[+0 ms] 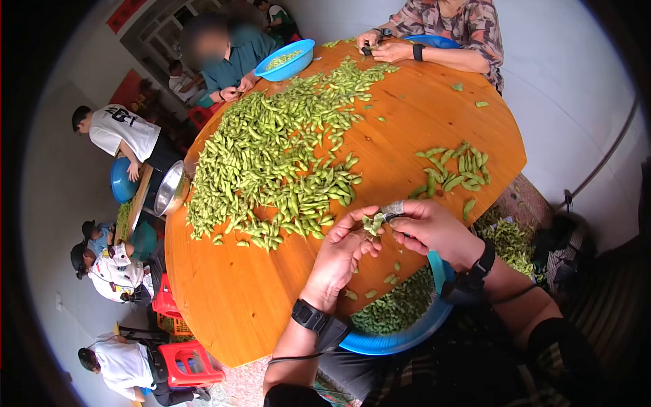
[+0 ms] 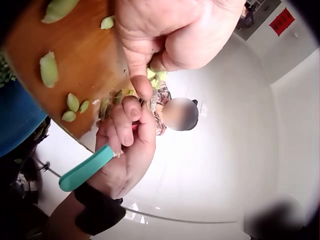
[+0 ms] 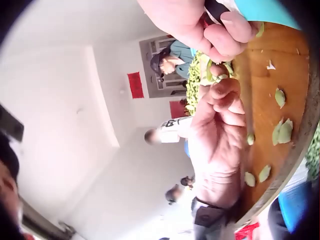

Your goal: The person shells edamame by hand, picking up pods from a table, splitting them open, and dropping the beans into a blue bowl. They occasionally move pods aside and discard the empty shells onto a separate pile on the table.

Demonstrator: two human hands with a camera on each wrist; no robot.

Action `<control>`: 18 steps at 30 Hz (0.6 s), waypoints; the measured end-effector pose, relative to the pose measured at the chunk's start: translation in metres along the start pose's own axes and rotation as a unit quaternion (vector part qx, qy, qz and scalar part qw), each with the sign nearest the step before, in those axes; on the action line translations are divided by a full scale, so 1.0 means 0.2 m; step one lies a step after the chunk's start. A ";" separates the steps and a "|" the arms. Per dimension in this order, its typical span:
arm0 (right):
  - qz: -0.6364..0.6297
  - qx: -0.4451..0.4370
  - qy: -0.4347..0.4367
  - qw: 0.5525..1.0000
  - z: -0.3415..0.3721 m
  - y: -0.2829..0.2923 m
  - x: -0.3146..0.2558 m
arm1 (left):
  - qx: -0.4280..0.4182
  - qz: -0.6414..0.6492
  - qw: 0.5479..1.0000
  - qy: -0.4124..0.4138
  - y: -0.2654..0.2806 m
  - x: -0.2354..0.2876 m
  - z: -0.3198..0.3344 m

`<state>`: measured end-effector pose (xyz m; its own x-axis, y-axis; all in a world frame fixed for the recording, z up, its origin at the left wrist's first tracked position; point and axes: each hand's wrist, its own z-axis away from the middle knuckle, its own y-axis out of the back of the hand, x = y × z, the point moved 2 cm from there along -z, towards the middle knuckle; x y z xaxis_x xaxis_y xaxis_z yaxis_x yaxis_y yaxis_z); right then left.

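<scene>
Above the table's near edge, my left hand (image 1: 339, 254) (image 2: 182, 30) (image 3: 217, 130) pinches green pod pieces (image 1: 371, 224) (image 2: 158, 76) between thumb and fingers. My right hand (image 1: 441, 234) (image 2: 130, 145) (image 3: 200, 22) meets it from the right, its fingers curled round a teal-handled tool (image 1: 436, 270) (image 2: 86, 169) (image 3: 265, 9). The handle sticks out below the palm; fingers hide most of the tool's other end. Below both hands, a blue basin (image 1: 434, 324) holds shelled green beans (image 1: 397, 305).
A large pile of pods (image 1: 271, 149) covers the far left of the round wooden table (image 1: 224, 298); a smaller group (image 1: 468, 166) lies right. Loose pod pieces (image 2: 49, 70) (image 3: 280, 97) lie near the edge. Two people sit opposite, one beside a blue bowl (image 1: 288, 64). Red stools (image 1: 183, 363) stand left.
</scene>
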<state>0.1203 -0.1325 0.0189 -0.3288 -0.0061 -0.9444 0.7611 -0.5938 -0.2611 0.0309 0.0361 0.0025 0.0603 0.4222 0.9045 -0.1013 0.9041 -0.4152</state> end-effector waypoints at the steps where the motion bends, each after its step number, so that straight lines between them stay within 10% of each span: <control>1: 0.002 -0.002 -0.001 1.000 0.00 -0.02 0.00 | -0.005 0.033 0.999 0.005 0.00 0.00 0.00; 7: 0.154 0.077 0.117 0.978 0.02 -0.12 -0.02 | 0.036 0.061 0.997 -0.005 0.05 -0.03 -0.01; 18: 0.105 0.077 0.063 0.990 0.02 -0.12 0.01 | 0.055 0.105 0.993 -0.006 0.04 -0.01 0.00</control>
<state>0.0987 -0.1211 0.0248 -0.0934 -0.0472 -0.9945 0.7079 -0.7055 -0.0330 0.0296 0.0413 -0.0029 0.0155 0.5986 0.8009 -0.2188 0.7836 -0.5814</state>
